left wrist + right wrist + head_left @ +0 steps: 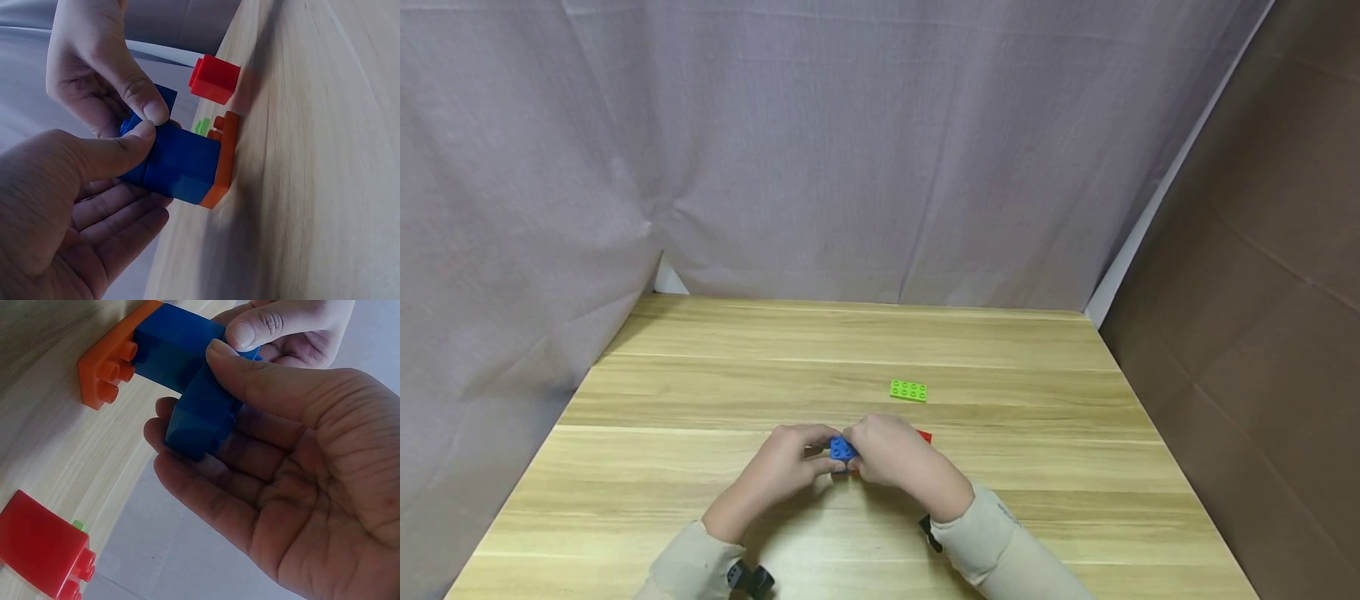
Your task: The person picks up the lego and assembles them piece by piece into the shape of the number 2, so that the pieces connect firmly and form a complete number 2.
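Both hands meet at a small build of blocks low over the table. An orange plate (100, 369) with studs forms its base, and a blue block (184, 159) stands on one end of it. Across the top lies another blue block (200, 415), jutting out past the lower one on the right hand's side. My left hand (786, 458) holds the blue blocks between thumb and fingers. From the other side my right hand (887, 450) pinches the upper blue block, thumb on its side and fingers beneath. The two thumb tips nearly meet in the wrist views.
A red block (215, 78) stands on the table right beside the build, mostly behind the right hand in the head view. Farther back lies a light green plate (908, 391) with studs. Grey cloth (850, 150) hangs behind the wooden table (775, 350), brown cloth (1247, 250) at right.
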`<state>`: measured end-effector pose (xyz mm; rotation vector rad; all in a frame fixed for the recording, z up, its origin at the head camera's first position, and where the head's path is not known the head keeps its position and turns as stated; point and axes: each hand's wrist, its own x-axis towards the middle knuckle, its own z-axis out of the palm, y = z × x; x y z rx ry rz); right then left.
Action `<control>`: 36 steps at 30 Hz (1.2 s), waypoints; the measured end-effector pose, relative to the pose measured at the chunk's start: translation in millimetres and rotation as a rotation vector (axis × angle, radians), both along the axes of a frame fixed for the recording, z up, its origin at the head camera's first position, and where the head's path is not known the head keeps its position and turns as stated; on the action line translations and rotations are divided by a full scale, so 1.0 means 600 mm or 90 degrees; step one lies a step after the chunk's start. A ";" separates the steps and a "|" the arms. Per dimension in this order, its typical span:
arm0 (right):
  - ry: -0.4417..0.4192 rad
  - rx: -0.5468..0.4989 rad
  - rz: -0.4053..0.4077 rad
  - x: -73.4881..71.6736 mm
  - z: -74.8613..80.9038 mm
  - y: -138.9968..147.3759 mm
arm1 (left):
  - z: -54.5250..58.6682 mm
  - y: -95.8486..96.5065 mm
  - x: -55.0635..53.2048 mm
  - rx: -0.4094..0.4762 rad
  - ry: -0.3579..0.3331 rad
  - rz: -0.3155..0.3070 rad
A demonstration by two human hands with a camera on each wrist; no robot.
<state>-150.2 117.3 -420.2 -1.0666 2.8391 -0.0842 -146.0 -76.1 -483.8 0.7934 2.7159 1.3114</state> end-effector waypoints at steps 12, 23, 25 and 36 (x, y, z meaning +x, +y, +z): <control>0.046 0.010 0.004 0.001 -0.007 -0.002 | 0.001 0.010 0.006 -0.007 0.049 0.007; 0.041 0.011 0.003 0.002 -0.008 -0.003 | 0.002 0.007 0.006 -0.016 0.043 0.002; 0.042 0.005 0.006 0.001 -0.009 -0.002 | 0.003 0.006 0.005 -0.016 0.040 -0.001; 0.046 -0.002 0.006 0.004 -0.014 0.002 | 0.000 0.005 0.007 -0.010 0.040 0.001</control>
